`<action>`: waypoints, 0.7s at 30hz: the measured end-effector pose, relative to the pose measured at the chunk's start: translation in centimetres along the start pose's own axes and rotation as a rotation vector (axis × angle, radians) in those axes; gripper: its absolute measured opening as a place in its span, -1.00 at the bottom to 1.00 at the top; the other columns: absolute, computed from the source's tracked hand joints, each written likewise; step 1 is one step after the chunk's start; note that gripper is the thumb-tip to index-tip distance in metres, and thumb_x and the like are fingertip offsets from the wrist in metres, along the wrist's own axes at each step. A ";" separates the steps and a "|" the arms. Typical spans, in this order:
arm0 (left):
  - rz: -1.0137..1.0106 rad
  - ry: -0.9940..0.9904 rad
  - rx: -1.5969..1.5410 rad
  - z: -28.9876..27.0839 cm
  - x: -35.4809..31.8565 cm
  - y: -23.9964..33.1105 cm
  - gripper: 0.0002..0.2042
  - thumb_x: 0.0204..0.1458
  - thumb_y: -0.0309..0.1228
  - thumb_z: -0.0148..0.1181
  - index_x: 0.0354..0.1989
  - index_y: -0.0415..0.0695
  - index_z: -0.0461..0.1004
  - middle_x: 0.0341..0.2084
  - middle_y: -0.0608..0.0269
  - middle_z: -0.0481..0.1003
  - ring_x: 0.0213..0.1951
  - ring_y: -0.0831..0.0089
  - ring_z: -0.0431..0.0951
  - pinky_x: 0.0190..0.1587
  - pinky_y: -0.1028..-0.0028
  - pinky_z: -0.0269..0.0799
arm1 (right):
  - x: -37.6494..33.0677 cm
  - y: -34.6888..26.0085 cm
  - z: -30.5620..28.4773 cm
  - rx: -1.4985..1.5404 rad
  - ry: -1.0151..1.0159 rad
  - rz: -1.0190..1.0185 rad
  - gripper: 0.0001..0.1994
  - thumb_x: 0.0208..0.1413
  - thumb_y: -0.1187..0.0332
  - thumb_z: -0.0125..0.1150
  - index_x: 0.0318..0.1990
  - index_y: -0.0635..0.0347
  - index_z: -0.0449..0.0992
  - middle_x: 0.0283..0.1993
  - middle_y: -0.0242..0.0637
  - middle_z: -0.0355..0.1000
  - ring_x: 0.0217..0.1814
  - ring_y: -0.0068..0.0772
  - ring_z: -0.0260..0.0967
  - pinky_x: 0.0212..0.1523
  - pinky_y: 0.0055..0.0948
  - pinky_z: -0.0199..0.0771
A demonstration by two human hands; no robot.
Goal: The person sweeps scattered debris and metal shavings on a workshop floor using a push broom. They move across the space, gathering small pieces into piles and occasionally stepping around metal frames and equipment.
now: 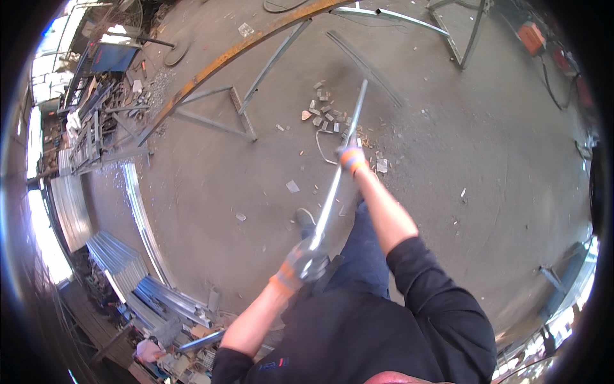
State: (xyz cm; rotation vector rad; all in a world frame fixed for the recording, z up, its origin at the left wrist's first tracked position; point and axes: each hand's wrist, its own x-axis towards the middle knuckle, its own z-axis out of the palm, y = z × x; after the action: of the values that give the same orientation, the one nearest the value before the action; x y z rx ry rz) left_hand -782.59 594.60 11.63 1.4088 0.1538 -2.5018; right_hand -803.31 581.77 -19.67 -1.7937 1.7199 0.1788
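Observation:
A long, shiny metal tube (330, 203) runs slantwise in front of my body, its far end pointing up and away over the floor. My left hand (303, 264), in a grey and orange work glove, is closed round its near end by my waist. Farther along, my right hand (352, 158), gloved the same way, grips it around the middle. Both hands are a little blurred. Beyond my right hand a loose heap of small cut metal pieces (328, 116) lies on the floor, with a thin bent strip (323, 147) beside it.
A rusty steel beam (220, 62) rests on metal trestles (243, 114) at the far left. Scrap metal (96, 121) and stacked steel profiles (121, 259) line the left side. An orange machine (531, 38) with a cable stands at far right. Another length of metal (364, 67) lies ahead on the concrete floor (460, 160).

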 end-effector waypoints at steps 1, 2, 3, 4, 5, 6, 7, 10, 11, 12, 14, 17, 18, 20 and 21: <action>0.051 -0.028 0.156 0.0 2.3 0.0 -0.87 0.32 -0.39 0.01 -0.32 -0.03 0.35 -0.70 0.53 0.17 -0.73 0.67 0.15 -0.69 0.61 0.04 | 2.4 1.4 -0.5 -0.053 -0.089 -0.030 -0.76 0.06 0.37 0.16 -0.11 0.08 0.63 -0.16 0.03 0.58 -0.10 -0.01 0.61 -0.08 -0.18 0.63; -0.031 -0.077 -0.004 -0.3 3.9 -0.2 -0.84 0.32 -0.40 0.00 -0.36 -0.01 0.32 -0.71 0.54 0.11 -0.74 0.68 0.13 -0.69 0.62 0.02 | 3.3 1.5 0.0 0.144 -0.052 0.116 -0.75 0.09 0.39 0.14 -0.07 0.12 0.60 -0.14 0.03 0.58 -0.09 -0.02 0.60 -0.11 -0.18 0.62; -0.096 -0.182 -0.180 -1.1 5.0 -0.4 -0.81 0.33 -0.42 -0.01 -0.40 0.01 0.29 -0.72 0.55 0.06 -0.74 0.68 0.11 -0.69 0.62 0.01 | 4.0 0.5 0.8 0.264 0.008 0.323 -0.72 0.11 0.41 0.12 -0.02 0.22 0.55 -0.12 0.06 0.58 -0.07 -0.03 0.60 -0.14 -0.18 0.60; -0.109 -0.114 -0.176 -2.5 4.6 -0.9 -0.79 0.33 -0.43 -0.01 -0.42 0.02 0.28 -0.72 0.56 0.05 -0.75 0.68 0.10 -0.70 0.61 -0.01 | 4.6 -0.7 1.4 0.470 -0.022 0.441 -0.68 0.14 0.42 0.10 0.04 0.32 0.50 -0.10 0.08 0.57 -0.06 -0.04 0.60 -0.18 -0.18 0.59; -0.103 -0.102 -0.190 -4.3 3.2 -1.6 -0.78 0.33 -0.44 -0.01 -0.44 0.03 0.27 -0.72 0.56 0.04 -0.75 0.68 0.08 -0.70 0.61 -0.02 | 3.4 -3.3 3.2 0.179 -0.083 0.242 -0.72 0.07 0.41 0.20 -0.05 0.28 0.60 -0.04 0.07 0.58 -0.04 -0.04 0.61 -0.14 -0.18 0.62; -0.086 -0.138 -0.208 -6.4 1.4 -2.0 -0.76 0.33 -0.45 -0.02 -0.45 0.04 0.25 -0.72 0.56 0.03 -0.75 0.68 0.07 -0.70 0.61 -0.03 | 2.0 -5.9 4.9 0.037 -0.157 0.085 -0.75 0.00 0.40 0.30 -0.15 0.25 0.70 0.03 0.05 0.59 -0.02 -0.04 0.62 -0.10 -0.19 0.65; -0.120 -0.063 -0.176 -8.9 -1.0 -2.2 -0.77 0.35 -0.45 -0.03 -0.43 0.03 0.27 -0.73 0.56 0.01 -0.76 0.69 0.05 -0.72 0.61 -0.06 | 0.7 -9.1 6.6 -0.125 -0.218 -0.030 -0.72 -0.03 0.40 0.34 -0.13 0.26 0.70 0.05 0.07 0.58 -0.01 -0.03 0.62 -0.10 -0.20 0.66; -0.150 0.060 -0.095 -17.0 -8.8 -2.5 -0.79 0.37 -0.44 -0.05 -0.39 0.01 0.30 -0.72 0.55 0.04 -0.75 0.69 0.08 -0.70 0.61 -0.03 | -2.7 -19.4 11.7 0.122 -0.323 0.108 -0.68 -0.06 0.40 0.34 -0.10 0.26 0.69 0.02 0.07 0.59 0.00 -0.03 0.62 -0.08 -0.20 0.66; -0.153 0.086 -0.107 -19.3 -11.3 -2.9 -0.80 0.38 -0.43 -0.05 -0.38 0.00 0.30 -0.71 0.55 0.06 -0.75 0.69 0.09 -0.70 0.62 -0.02 | -4.0 -22.3 13.4 0.168 -0.311 0.153 -0.68 -0.06 0.40 0.34 -0.10 0.26 0.69 0.02 0.08 0.59 0.00 -0.01 0.62 -0.08 -0.20 0.66; -0.152 0.105 -0.123 -21.3 -13.6 -3.2 -0.80 0.38 -0.43 -0.05 -0.37 -0.01 0.31 -0.70 0.54 0.07 -0.74 0.68 0.11 -0.69 0.62 -0.01 | -5.3 -25.3 15.0 0.153 -0.296 0.091 -0.69 -0.06 0.40 0.34 -0.10 0.25 0.70 0.02 0.09 0.59 -0.01 0.00 0.62 -0.09 -0.20 0.66; -0.167 0.137 -0.144 -24.7 -17.7 -4.1 -0.83 0.37 -0.45 -0.06 -0.33 -0.03 0.35 -0.69 0.52 0.13 -0.73 0.67 0.15 -0.68 0.62 0.04 | -7.6 -29.8 17.6 0.137 -0.333 -0.037 -0.70 -0.05 0.39 0.34 -0.12 0.24 0.70 0.01 0.07 0.60 -0.03 0.02 0.63 -0.12 -0.20 0.66; -0.179 0.454 -0.057 -29.4 -23.7 -6.2 -0.89 0.36 -0.47 -0.06 -0.22 -0.11 0.41 -0.66 0.50 0.20 -0.71 0.66 0.21 -0.67 0.62 0.11 | -11.5 -36.3 21.2 0.137 -0.375 -0.144 -0.71 -0.06 0.38 0.35 -0.14 0.22 0.72 -0.10 0.07 0.62 -0.11 0.02 0.64 -0.19 -0.17 0.66; -0.188 0.602 -0.007 -31.1 -25.8 -7.2 -0.89 0.35 -0.48 -0.05 -0.17 -0.15 0.43 -0.66 0.49 0.22 -0.71 0.65 0.23 -0.67 0.62 0.13 | -12.7 -38.2 22.1 0.149 -0.322 -0.179 -0.71 -0.08 0.38 0.36 -0.14 0.21 0.72 -0.12 0.10 0.62 -0.13 0.02 0.64 -0.19 -0.16 0.66; -0.126 0.461 0.517 -34.9 -29.7 -8.0 -0.86 0.30 -0.46 0.02 -0.07 -0.20 0.45 -0.63 0.49 0.27 -0.68 0.65 0.28 -0.62 0.62 0.20 | -15.4 -42.0 23.5 0.155 -0.264 -0.241 -0.72 -0.06 0.38 0.34 -0.14 0.21 0.72 -0.17 0.16 0.61 -0.15 0.05 0.63 -0.20 -0.13 0.66; -0.019 0.321 0.851 -36.6 -31.1 -8.3 -0.82 0.27 -0.45 0.06 -0.02 -0.23 0.46 -0.62 0.48 0.29 -0.67 0.65 0.31 -0.60 0.62 0.24 | -16.4 -43.0 23.7 0.169 -0.206 -0.250 -0.74 -0.03 0.37 0.31 -0.15 0.20 0.72 -0.19 0.20 0.60 -0.16 0.09 0.63 -0.20 -0.11 0.66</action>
State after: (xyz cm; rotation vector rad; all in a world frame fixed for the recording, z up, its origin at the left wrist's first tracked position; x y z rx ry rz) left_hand -739.44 616.19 18.67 2.0913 -0.9438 -2.4203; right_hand -757.55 605.57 -15.05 -1.7793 1.3156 0.1044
